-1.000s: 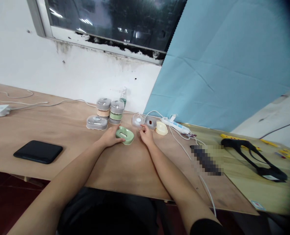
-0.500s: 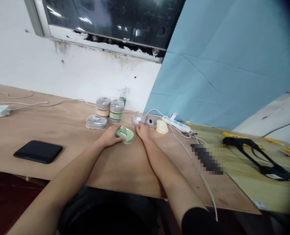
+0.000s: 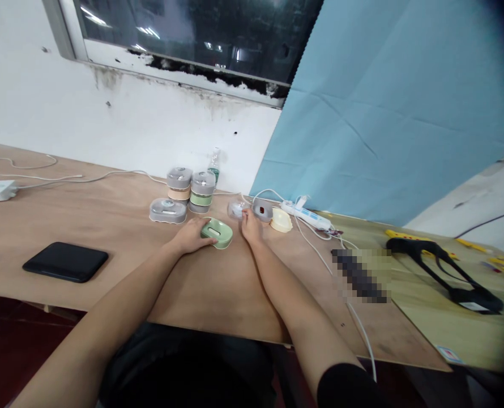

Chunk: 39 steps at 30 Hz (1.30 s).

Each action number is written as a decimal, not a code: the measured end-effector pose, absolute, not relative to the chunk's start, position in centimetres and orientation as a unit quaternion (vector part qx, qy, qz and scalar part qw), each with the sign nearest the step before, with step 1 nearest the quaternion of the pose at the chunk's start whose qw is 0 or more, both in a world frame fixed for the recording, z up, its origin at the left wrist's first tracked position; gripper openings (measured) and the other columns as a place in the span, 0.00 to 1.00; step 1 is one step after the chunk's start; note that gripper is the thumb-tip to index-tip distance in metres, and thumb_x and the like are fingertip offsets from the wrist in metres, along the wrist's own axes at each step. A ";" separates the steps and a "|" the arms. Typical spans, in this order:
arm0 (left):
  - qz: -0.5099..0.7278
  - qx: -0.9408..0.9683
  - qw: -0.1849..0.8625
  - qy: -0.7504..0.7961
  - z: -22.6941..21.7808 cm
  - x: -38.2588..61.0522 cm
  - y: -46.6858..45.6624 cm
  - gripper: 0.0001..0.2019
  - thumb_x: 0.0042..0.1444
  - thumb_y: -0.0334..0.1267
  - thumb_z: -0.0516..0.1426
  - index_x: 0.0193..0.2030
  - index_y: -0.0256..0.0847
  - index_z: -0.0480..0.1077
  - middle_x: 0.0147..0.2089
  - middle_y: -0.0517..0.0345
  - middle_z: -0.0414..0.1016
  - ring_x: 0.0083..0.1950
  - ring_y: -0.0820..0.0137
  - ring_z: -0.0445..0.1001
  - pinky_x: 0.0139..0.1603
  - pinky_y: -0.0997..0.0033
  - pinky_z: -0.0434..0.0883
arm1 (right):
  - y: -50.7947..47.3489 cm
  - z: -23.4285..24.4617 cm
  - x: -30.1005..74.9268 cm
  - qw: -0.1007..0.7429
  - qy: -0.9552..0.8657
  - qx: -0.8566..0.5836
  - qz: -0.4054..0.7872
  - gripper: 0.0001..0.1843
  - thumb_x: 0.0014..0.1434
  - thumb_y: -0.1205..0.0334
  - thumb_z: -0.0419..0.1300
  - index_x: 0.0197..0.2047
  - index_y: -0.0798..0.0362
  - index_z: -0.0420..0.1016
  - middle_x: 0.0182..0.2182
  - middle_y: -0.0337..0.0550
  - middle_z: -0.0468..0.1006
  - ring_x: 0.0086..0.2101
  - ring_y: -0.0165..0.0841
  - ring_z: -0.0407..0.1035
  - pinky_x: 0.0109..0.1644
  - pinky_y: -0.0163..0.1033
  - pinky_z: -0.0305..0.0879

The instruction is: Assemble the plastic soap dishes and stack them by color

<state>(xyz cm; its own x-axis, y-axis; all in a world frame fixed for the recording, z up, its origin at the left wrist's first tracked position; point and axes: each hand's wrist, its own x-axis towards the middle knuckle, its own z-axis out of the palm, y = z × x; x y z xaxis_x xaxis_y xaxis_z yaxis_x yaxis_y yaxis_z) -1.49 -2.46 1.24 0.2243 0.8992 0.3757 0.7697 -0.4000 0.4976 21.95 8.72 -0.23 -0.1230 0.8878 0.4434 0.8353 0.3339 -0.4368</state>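
Note:
My left hand point(image 3: 191, 236) grips the near left side of a light green soap dish point(image 3: 217, 232) with a slot in its floor, which rests on the table. My right hand point(image 3: 251, 226) is closed at the edge of a clear plastic lid point(image 3: 235, 210); the fingertips partly cover the lid's right side. Right behind that hand lies a grey tray point(image 3: 262, 210) with a small dark red piece in it. Beside the tray is a cream-coloured dish point(image 3: 281, 221).
Lidded soap boxes stand in two stacks point(image 3: 179, 178) point(image 3: 203, 182), with a single grey lidded box point(image 3: 167, 211) in front. A bottle point(image 3: 215, 161) is behind them. A black flat case point(image 3: 65, 262) lies left; a white power strip point(image 3: 306, 216) with cables and a black strap point(image 3: 447, 272) lie right.
The clear lid, more upright before, now lies lower and flatter, and my right hand's fingers have drawn together at its edge. My left hand and the green dish have hardly moved.

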 end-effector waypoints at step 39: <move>0.306 0.780 0.104 0.535 1.0 -1.5 -2.4 0.37 0.48 0.59 0.59 0.60 0.39 0.64 0.58 0.44 0.69 0.59 0.52 0.65 0.59 0.54 0.63 | 8.4 0.1 22.0 0.321 -0.758 -0.567 0.028 0.19 0.63 0.61 0.47 0.53 0.50 0.71 0.38 0.47 0.78 0.38 0.40 0.70 0.42 0.40 0.63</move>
